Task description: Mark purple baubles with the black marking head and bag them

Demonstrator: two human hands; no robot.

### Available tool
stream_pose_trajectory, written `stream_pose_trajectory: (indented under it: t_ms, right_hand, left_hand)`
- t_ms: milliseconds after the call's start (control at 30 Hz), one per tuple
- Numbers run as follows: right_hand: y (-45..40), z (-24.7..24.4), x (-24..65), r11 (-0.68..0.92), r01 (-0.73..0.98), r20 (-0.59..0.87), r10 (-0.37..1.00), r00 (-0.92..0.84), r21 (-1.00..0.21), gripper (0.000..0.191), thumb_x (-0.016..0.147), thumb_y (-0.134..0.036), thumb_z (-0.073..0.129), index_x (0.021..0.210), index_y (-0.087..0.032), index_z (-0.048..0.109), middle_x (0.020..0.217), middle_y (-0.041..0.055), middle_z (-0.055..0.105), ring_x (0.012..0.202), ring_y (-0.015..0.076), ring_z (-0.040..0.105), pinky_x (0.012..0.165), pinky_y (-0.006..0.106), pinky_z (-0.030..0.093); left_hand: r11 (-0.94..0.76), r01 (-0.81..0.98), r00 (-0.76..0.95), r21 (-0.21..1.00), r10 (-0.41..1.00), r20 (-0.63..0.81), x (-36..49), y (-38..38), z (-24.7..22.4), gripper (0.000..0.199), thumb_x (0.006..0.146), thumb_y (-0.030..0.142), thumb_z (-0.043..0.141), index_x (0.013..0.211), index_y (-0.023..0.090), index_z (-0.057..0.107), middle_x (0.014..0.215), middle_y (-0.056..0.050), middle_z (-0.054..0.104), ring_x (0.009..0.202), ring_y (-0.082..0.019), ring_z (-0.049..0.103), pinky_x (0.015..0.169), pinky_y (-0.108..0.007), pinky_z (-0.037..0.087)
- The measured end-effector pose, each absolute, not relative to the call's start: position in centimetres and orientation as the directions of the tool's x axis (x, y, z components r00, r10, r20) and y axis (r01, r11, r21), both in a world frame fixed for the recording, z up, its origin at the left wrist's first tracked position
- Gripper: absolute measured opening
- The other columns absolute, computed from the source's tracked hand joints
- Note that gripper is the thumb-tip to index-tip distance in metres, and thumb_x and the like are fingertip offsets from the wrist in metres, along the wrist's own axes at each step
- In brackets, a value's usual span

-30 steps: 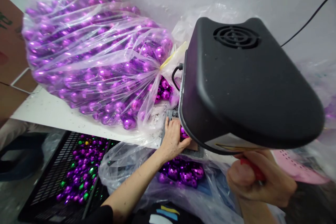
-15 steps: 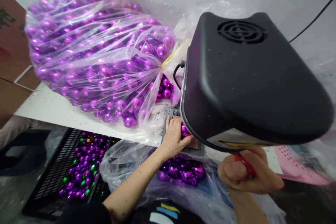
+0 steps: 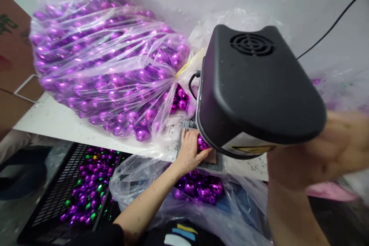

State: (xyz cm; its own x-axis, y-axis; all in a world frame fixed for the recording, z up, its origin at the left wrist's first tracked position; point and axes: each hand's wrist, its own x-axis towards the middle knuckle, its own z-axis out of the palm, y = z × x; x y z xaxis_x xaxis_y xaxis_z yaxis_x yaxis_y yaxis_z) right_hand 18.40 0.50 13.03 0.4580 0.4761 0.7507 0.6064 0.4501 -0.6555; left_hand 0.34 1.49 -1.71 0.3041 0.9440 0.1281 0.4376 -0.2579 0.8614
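My left hand [image 3: 190, 150] rests on the machine's grey base plate [image 3: 178, 150], its fingers and thumb around a shiny purple faceted ball [image 3: 202, 143]. The ball sits beneath the edge of the black machine head [image 3: 259, 88], which has a round vent on top and hides part of the ball. To the right of the head is my right hand [image 3: 331, 153], smeared by motion. Its fingertips are unclear, and no handle shows in it.
A big tied clear bag [image 3: 109, 69] of purple balls lies on the white table [image 3: 57, 121]. More purple balls [image 3: 201, 188] lie in open plastic film below the base. A black crate [image 3: 49, 196] at lower left holds small purple and green balls. Behind the machine runs a black cable [image 3: 331, 27].
My right hand has moved up and to the right from a red handle below the machine head. The handle is out of sight now. My left hand stays on the ball.
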Motion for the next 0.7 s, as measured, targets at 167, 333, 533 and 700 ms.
stream_pose_trajectory:
  t_ms: [167, 333, 533, 700]
  right_hand:
    - [4.2, 16.6, 17.5, 0.446, 0.624, 0.755, 0.507, 0.416, -0.642, 0.044, 0.097, -0.048, 0.044, 0.07, -0.016, 0.059, 0.067, -0.0023, 0.052, 0.065, 0.0066, 0.05, 0.064, 0.027, 0.035]
    - [4.1, 15.9, 17.7, 0.411, 0.623, 0.732, 0.523, 0.437, -0.666, 0.034, 0.095, -0.041, 0.048, 0.075, -0.017, 0.061, 0.069, -0.0023, 0.053, 0.067, 0.0071, 0.05, 0.066, 0.027, 0.034]
    - [4.0, 15.6, 18.2, 0.39, 0.625, 0.72, 0.531, 0.447, -0.676, 0.037, 0.093, -0.049, 0.05, 0.075, -0.019, 0.062, 0.068, -0.0007, 0.055, 0.064, 0.0091, 0.049, 0.065, 0.03, 0.034]
    - [3.9, 15.6, 18.2, 0.358, 0.619, 0.693, 0.554, 0.461, -0.699, 0.04, 0.092, -0.055, 0.05, 0.076, -0.02, 0.062, 0.067, 0.0004, 0.056, 0.063, 0.0104, 0.049, 0.063, 0.031, 0.034]
  left_hand:
    - [-0.464, 0.432, 0.418, 0.773, 0.863, 0.284, -1.3, -1.1, -1.4, 0.052, 0.092, 0.037, 0.064, 0.138, 0.022, 0.047, 0.129, -0.014, 0.06, 0.125, -0.032, 0.055, 0.117, -0.058, 0.034]
    - [-0.644, 0.52, 0.65, 0.561, 0.725, 0.229, -2.4, -6.9, -1.1, 0.064, 0.088, 0.022, 0.066, 0.147, 0.024, 0.041, 0.135, -0.014, 0.055, 0.126, -0.029, 0.053, 0.12, -0.06, 0.03]
    - [-0.567, 0.585, 0.421, 0.579, 0.823, 0.381, -6.6, -2.8, 1.0, 0.071, 0.093, 0.054, 0.061, 0.152, 0.026, 0.035, 0.145, -0.017, 0.05, 0.137, -0.033, 0.046, 0.116, -0.062, 0.034]
    - [-0.41, 0.76, -0.022, 0.505, 0.759, 0.65, -12.7, 7.9, 5.8, 0.027, 0.1, 0.031, 0.053, 0.124, 0.022, 0.061, 0.119, -0.011, 0.067, 0.115, -0.026, 0.06, 0.101, -0.047, 0.049]
